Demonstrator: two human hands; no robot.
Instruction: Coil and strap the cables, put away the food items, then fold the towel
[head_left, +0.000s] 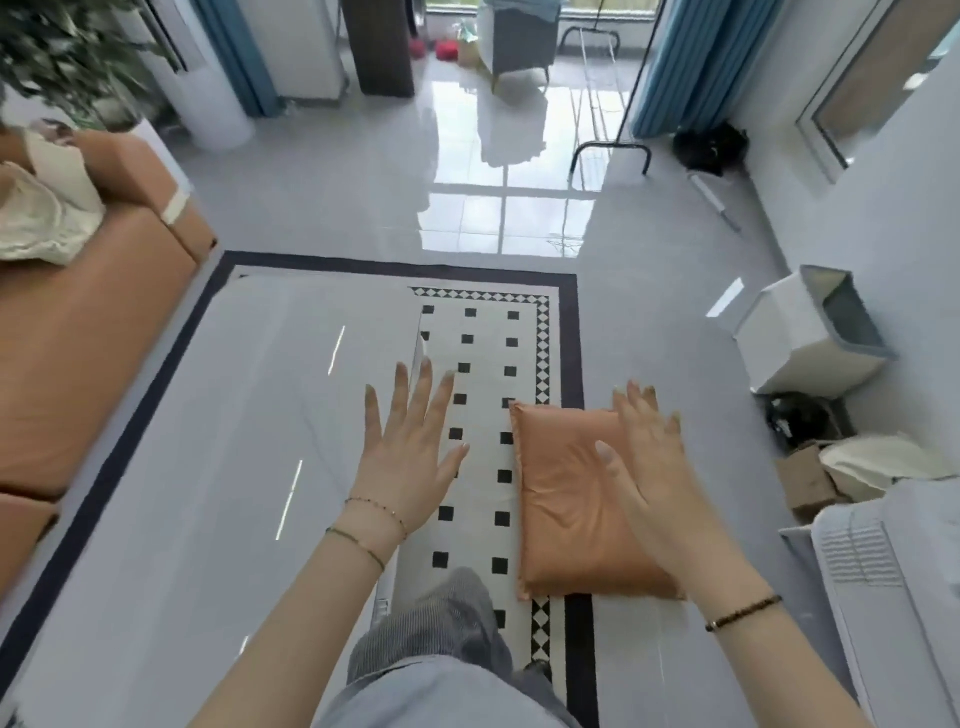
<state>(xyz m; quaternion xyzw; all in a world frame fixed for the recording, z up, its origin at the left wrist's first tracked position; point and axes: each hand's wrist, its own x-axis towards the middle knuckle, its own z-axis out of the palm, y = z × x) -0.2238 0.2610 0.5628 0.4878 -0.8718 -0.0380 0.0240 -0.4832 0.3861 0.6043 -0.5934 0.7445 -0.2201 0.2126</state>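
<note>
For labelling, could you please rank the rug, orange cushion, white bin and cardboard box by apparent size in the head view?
1. rug
2. orange cushion
3. white bin, farther away, so less sure
4. cardboard box

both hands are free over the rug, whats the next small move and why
Probably turn to look for the cables. The left hand and right hand are open and hold nothing, and no cable or food shows on the white surface, the rug or the orange cushion below. The cream cloth on the sofa may be the towel, but that comes last.
</note>
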